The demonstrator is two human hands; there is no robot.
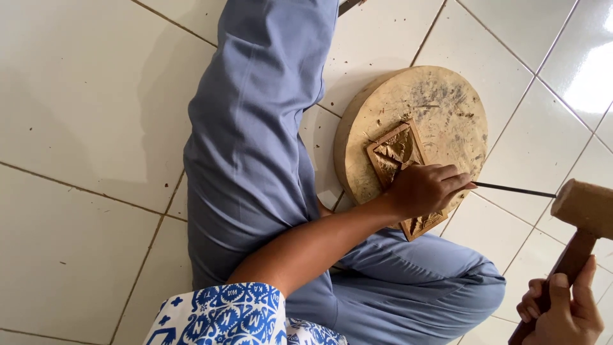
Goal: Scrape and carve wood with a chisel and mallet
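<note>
Head view: the left hand (424, 188) grips a thin chisel (514, 190) on a carved wooden panel (396, 156), centre frame. Lower right, the right hand (562, 310) clasps a wooden mallet (584, 214).

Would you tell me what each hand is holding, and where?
The left hand holds a thin chisel near its tip; the right hand holds a wooden mallet by its handle's lower end.

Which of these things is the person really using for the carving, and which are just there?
In use:
- carved wooden panel
- round wooden block under it
- thin chisel, held by the left hand
- wooden mallet, held by the right hand

Just there:
- white tiled floor
- dark object at the top edge, too cut off to identify
</note>
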